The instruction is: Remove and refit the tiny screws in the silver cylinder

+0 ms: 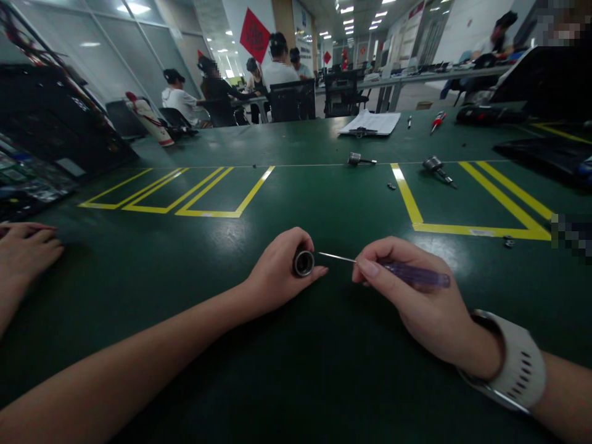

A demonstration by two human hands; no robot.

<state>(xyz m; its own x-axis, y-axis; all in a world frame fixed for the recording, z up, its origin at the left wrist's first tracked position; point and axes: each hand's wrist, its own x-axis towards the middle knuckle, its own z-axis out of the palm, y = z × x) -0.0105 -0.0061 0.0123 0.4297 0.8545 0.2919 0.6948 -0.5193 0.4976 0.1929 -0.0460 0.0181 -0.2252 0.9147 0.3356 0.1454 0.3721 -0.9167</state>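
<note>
My left hand is wrapped round a short, dark, hollow metal cylinder, whose round open end faces me. Its thumb sticks out to the right below the cylinder. In my right hand is a screwdriver with a see-through purple handle. The thin shaft points left, and its tip is a little apart from the cylinder's right side. Both hands are low over the green table.
Beyond my hands lie two metal parts with shafts, small pieces and a red screwdriver. Yellow tape marks the table. A clipboard with papers is farther back. Another person's hand rests at left, near black equipment.
</note>
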